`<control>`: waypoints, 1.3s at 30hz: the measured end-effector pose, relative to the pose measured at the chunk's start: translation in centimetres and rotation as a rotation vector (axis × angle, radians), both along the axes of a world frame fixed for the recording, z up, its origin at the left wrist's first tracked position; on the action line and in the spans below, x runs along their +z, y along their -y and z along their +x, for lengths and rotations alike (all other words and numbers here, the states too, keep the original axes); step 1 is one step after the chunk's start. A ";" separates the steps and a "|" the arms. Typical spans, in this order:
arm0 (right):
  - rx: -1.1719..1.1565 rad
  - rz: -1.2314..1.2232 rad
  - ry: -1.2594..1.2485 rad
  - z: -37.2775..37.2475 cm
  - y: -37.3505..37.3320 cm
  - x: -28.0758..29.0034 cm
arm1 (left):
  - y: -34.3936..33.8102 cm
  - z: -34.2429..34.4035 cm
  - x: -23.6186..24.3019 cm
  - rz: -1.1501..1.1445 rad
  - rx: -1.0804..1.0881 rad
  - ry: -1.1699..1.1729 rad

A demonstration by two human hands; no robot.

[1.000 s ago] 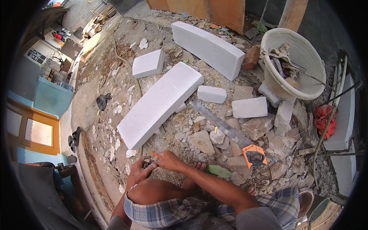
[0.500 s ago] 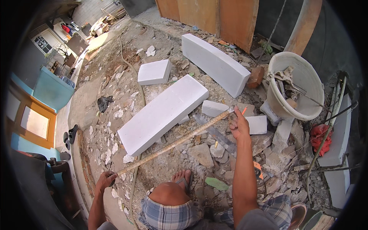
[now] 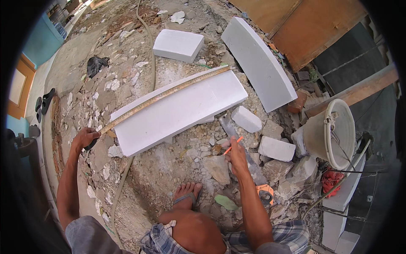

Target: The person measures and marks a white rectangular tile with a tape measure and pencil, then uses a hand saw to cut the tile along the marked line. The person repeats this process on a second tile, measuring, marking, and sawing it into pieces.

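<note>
My left hand (image 3: 86, 139) is closed round the dark case of a tape measure, beyond the near left end of a long white block (image 3: 182, 110). The worn yellowish tape blade (image 3: 165, 94) stretches from that hand across the block's top, along its far long edge, and its tip lies free near the far right end. My right hand (image 3: 237, 160) grips an orange pencil (image 3: 234, 145), held above the rubble on the near right side of the block. Beneath that forearm lies what looks like a handsaw, with an orange handle (image 3: 265, 188) and a grey, dusty blade (image 3: 229, 126).
Beyond the long block lie a shorter white block (image 3: 177, 44) and another long one (image 3: 259, 63). Smaller white pieces (image 3: 277, 148) rest among broken stones. A bucket (image 3: 338, 135) stands at the right. A hose (image 3: 148, 34) crosses the ground; sandals (image 3: 44, 101) lie left.
My right hand has let go of the tape's end and drawn back toward me with the pencil. The tape, earlier stretched in front of the block, now lies across its top. The view has shifted.
</note>
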State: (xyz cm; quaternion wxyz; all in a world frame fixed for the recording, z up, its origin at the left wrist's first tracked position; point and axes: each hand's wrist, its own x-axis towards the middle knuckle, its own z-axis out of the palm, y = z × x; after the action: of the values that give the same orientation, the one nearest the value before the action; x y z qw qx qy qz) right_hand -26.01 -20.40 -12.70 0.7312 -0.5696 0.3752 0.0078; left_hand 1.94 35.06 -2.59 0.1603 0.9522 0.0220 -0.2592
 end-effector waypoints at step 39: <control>0.718 -0.527 0.300 29.7 -15.6 6.8 | 1.0 0.2 0.4 0.318 0.006 0.035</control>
State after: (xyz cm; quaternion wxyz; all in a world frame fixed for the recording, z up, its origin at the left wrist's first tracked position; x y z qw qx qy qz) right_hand 3.68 -4.84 -5.92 0.5586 -0.8247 0.0336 0.0824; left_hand 2.15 34.02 -2.17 0.0085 0.9699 0.0625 -0.2352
